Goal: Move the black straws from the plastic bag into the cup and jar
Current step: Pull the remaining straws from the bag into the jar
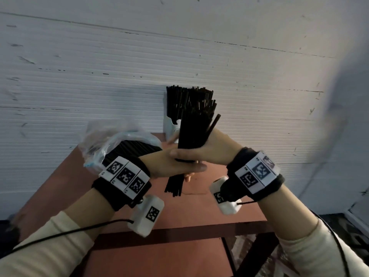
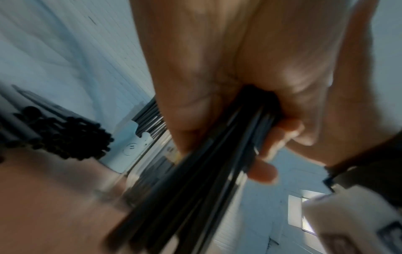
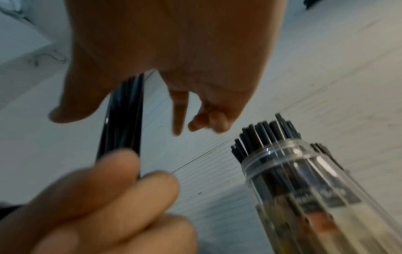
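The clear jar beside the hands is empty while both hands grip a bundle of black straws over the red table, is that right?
Not quite: the clear jar is not empty. The right wrist view shows black straws standing in it, tips above its rim. The rest holds: the left hand and right hand grip a bundle of black straws over the red table.

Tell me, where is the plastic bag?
In the head view, the plastic bag lies on the brown table's left side, just behind the left hand.

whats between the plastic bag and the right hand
The left hand, touching the bundle of black straws that the right hand grips; the plastic bag lies behind. Head view.
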A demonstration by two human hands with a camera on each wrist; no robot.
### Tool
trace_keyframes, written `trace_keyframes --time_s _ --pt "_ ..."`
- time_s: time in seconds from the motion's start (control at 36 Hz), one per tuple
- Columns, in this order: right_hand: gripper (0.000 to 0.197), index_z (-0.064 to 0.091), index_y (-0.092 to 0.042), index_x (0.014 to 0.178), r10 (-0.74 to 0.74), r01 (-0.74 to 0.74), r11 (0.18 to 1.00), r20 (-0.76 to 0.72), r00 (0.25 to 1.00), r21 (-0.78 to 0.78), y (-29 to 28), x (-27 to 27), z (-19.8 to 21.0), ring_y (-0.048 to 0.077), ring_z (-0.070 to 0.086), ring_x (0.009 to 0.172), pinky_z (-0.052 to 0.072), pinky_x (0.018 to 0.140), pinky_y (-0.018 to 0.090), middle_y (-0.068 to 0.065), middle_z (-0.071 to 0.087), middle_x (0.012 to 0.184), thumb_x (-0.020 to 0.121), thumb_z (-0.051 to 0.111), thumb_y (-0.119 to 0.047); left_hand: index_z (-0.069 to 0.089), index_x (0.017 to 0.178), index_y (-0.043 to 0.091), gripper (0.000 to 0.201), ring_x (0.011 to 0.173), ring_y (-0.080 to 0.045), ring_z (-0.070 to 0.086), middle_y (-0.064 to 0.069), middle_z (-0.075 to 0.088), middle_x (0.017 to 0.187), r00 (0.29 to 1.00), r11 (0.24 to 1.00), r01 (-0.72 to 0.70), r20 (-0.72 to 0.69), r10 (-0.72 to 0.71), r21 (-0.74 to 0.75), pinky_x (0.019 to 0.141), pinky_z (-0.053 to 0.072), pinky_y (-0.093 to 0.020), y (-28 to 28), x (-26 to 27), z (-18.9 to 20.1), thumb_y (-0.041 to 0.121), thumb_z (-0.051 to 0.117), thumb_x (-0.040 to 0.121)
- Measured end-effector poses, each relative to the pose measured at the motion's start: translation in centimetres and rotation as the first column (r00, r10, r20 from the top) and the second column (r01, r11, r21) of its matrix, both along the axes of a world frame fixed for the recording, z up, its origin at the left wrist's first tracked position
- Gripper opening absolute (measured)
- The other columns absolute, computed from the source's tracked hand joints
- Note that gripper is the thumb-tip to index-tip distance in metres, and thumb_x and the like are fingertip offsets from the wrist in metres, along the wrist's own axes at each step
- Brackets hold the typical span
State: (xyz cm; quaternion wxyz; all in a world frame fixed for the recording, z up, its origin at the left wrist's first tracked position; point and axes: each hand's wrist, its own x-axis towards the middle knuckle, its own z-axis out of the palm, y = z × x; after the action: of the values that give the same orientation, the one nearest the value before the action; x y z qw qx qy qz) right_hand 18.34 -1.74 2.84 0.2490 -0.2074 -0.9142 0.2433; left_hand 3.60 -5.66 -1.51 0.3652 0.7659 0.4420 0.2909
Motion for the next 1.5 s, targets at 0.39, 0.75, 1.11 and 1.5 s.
trace_keyframes --time_s 0.39,0.75,1.11,1.5 --pt "0.020 0.061 0.004 0.084 -0.296 0.263 0.955 -0.522 0.800 -0.137 7.7 2.4 7.6 0.017 0.043 0.051 0.030 0.040 0.021 0.009 0.055 0.067 0.082 0.069 -0.015 0.003 0.148 0.029 0.139 0.133 -0.007 0.027 -0.001 0.021 0.146 0.804 0.821 -0.548 0.373 0.464 0.162 0.107 0.029 -0.023 6.8 0.8 0.6 0.050 0.089 0.041" --pt "0.028 0.047 -0.016 0.064 -0.401 0.365 0.915 -0.301 0.865 -0.171 14.0 0.8 8.9 0.016 0.037 0.047 0.028 0.041 0.024 0.007 0.045 0.062 0.082 0.069 -0.019 0.035 0.139 0.021 0.087 0.098 0.005 0.059 0.018 0.059 0.109 0.878 0.904 -0.427 0.238 0.415 -0.002 0.076 0.047 -0.013 11.0 -1.4 0.4 0.019 0.087 0.069" --pt "0.047 0.067 -0.027 0.097 -0.318 0.318 0.946 -0.012 0.948 0.066 12.5 -0.1 3.9 0.016 0.060 0.104 0.042 0.102 0.048 -0.004 0.067 0.101 0.077 0.059 -0.068 0.034 0.143 0.022 0.095 0.108 -0.001 0.059 0.015 0.061 0.116 0.879 0.901 -0.433 0.219 0.424 -0.004 0.095 0.049 -0.028 11.3 -1.7 -0.2 0.029 0.089 0.066" --pt "0.038 0.061 -0.014 0.125 -0.240 0.261 0.905 -0.103 0.965 0.336 11.1 -1.1 2.0 0.012 0.059 0.110 0.042 0.089 0.017 0.000 0.065 0.121 0.103 0.038 -0.034 0.035 0.143 0.018 0.089 0.107 -0.002 0.059 0.011 0.062 0.117 0.885 0.908 -0.418 0.227 0.406 0.008 0.097 0.049 -0.030 11.4 -1.5 -0.4 0.020 0.086 0.070"
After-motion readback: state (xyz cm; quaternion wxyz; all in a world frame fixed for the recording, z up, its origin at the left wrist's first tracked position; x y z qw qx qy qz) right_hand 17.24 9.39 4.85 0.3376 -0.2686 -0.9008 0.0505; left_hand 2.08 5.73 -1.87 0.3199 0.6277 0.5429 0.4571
